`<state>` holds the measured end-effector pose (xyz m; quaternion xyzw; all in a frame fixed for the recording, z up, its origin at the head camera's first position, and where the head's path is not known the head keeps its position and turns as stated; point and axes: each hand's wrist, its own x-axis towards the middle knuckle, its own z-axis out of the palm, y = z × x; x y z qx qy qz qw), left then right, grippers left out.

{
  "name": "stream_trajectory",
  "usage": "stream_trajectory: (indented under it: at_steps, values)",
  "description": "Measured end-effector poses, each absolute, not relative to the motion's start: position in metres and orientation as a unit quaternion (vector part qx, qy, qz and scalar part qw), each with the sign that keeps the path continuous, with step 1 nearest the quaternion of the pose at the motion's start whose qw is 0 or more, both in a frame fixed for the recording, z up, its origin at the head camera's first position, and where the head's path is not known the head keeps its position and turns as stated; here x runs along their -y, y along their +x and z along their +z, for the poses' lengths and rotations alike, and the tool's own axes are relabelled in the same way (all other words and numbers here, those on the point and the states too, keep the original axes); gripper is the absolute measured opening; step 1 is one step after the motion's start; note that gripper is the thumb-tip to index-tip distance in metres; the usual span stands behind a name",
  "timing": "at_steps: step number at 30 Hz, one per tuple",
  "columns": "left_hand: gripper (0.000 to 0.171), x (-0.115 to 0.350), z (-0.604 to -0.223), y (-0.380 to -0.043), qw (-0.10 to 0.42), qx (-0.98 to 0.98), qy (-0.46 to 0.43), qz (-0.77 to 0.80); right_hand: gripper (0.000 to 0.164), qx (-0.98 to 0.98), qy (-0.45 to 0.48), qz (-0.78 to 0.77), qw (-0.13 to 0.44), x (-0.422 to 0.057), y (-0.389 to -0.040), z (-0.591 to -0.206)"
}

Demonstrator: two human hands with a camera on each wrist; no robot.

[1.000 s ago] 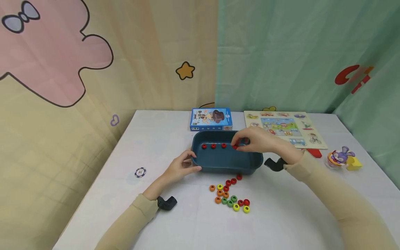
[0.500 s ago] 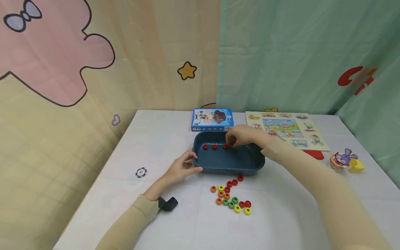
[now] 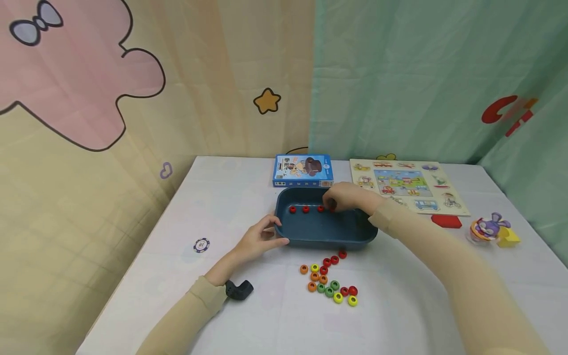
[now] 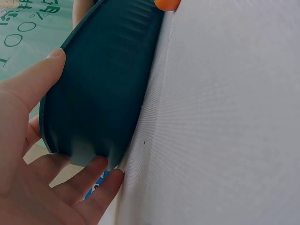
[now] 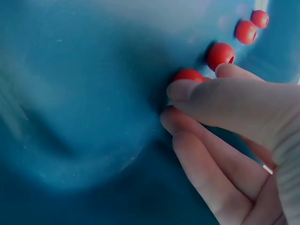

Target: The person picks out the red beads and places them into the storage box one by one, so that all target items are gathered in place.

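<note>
A dark blue tray (image 3: 326, 229) stands on the white table. My left hand (image 3: 255, 240) holds its left end; in the left wrist view the thumb lies at the rim of the tray (image 4: 98, 84) and the fingers bend against its side. Inside the tray, my right hand (image 3: 348, 197) is down near the back wall. Its thumb and a finger pinch a red bead (image 5: 189, 75), partly covered by the thumb. Beside that bead, further red beads (image 5: 220, 56) continue in a line, also seen left of the hand in the head view.
Loose red, orange, yellow and green beads (image 3: 335, 285) lie in front of the tray. Behind it are a blue box (image 3: 303, 170) and a picture board (image 3: 406, 185). Rightward sit a red piece (image 3: 446, 221), a rabbit figure (image 3: 487, 227) and a yellow block (image 3: 508, 238). A chip (image 3: 201, 245) lies left.
My right hand has shifted left over the tray and turned, with its wrist band now out of sight, then stayed near the row's end. The left hand keeps its hold.
</note>
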<state>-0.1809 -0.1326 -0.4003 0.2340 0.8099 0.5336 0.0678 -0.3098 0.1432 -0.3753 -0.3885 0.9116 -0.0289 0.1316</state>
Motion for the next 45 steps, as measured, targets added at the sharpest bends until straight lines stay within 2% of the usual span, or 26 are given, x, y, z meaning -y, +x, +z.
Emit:
stream_trajectory:
  at_steps: [4, 9, 13, 17, 20, 24, 28, 33, 41, 45]
  values:
    - [0.041, 0.131, -0.402, -0.18, 0.068, -0.807, 0.237, 0.537, 0.016, -0.915, -0.383, -0.045, 0.122, -0.146, -0.306, -0.373]
    - [0.041, 0.131, -0.404, -0.181, 0.067, -0.807, 0.242, 0.535, 0.021, -0.914, -0.382, -0.087, 0.104, -0.156, -0.292, -0.341]
    - [0.041, 0.133, -0.413, -0.187, 0.059, -0.807, 0.246, 0.534, 0.023, -0.903, -0.412, -0.096, 0.075, -0.163, -0.263, -0.312]
    - [0.04, 0.138, -0.428, -0.198, 0.048, -0.815, 0.238, 0.527, 0.024, -0.878, -0.459, -0.121, 0.066, -0.167, -0.221, -0.302]
    - [0.04, 0.14, -0.435, -0.203, 0.043, -0.818, 0.234, 0.523, 0.023, -0.86, -0.483, -0.145, 0.072, -0.167, -0.193, -0.311]
    - [0.041, 0.141, -0.438, -0.204, 0.039, -0.816, 0.237, 0.526, 0.024, -0.854, -0.489, -0.161, 0.081, -0.164, -0.169, -0.342]
    - [0.041, 0.139, -0.435, -0.201, 0.044, -0.817, 0.236, 0.525, 0.026, -0.866, -0.467, -0.161, 0.083, -0.161, -0.159, -0.376]
    - [0.042, 0.134, -0.416, -0.191, 0.056, -0.807, 0.243, 0.535, 0.027, -0.888, -0.428, -0.164, 0.046, -0.163, -0.155, -0.404]
    - [0.042, 0.132, -0.401, -0.184, 0.063, -0.812, 0.238, 0.529, 0.02, -0.882, -0.427, -0.195, 0.032, -0.17, -0.157, -0.413]
    - [0.041, 0.133, -0.402, -0.184, 0.066, -0.812, 0.236, 0.53, 0.016, -0.874, -0.441, -0.192, 0.065, -0.171, -0.156, -0.402]
